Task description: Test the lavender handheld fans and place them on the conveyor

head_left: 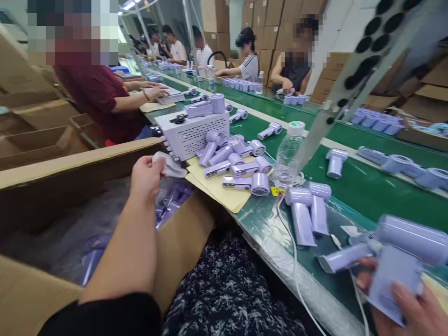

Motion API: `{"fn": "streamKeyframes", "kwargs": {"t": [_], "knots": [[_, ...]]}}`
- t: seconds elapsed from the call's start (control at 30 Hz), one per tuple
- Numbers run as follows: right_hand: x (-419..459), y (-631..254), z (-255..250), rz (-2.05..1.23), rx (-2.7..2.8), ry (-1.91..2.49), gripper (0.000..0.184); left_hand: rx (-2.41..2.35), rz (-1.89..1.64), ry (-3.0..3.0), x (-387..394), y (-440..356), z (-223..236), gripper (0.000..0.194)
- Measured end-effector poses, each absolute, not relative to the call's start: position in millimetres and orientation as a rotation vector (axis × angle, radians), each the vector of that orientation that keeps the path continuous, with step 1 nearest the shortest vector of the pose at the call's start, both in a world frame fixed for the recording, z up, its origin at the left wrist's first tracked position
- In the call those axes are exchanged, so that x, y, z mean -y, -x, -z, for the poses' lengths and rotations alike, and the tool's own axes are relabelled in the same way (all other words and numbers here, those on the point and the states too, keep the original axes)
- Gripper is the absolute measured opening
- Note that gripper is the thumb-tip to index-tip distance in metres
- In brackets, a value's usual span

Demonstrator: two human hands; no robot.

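Note:
My left hand (145,176) pinches a crumpled, thin white piece (170,165), cloth or plastic, I cannot tell which. It is above the edge of an open cardboard box (191,233) that holds lavender fans (175,200) and clear plastic bags (115,210). At the lower right, my right hand (409,298) is closed around the handle of a lavender handheld fan (395,275), slightly blurred. Beside it on the bench lies another such fan (346,256). Two more fans (303,214) lie close together near the bench edge.
Several fans (234,161) are piled on yellow paper (224,200) before a white vented metal box (196,133). A clear bottle (289,154) stands by a slanted metal post (336,102). A white cable (292,247) hangs over the edge. A co-worker (94,93) sits at left, others across the green conveyor (308,158).

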State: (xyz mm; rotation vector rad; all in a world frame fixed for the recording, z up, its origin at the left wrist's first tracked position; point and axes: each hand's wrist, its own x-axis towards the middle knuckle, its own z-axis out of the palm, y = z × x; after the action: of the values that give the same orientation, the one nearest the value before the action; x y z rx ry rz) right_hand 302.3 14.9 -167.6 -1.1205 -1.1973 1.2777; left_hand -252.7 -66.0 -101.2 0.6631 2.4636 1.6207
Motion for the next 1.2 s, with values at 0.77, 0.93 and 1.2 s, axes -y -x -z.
{"fn": "streamKeyframes", "kwargs": {"t": [0.77,0.93,1.2], "knots": [[48.2,-252.6,125.9,-1.222,1.735,1.256,0.055,-1.25,-0.636,-1.646,4.7,-7.2,114.8,0.022],[37.9,-229.2,120.8,-1.024,2.053,1.414,0.054,-1.282,-0.879,-0.96,-5.4,-1.3,128.3,0.031],[35.0,-198.0,100.0,-0.717,2.506,1.656,0.043,-1.291,-0.814,-2.164,26.4,0.4,105.2,0.046]]}}
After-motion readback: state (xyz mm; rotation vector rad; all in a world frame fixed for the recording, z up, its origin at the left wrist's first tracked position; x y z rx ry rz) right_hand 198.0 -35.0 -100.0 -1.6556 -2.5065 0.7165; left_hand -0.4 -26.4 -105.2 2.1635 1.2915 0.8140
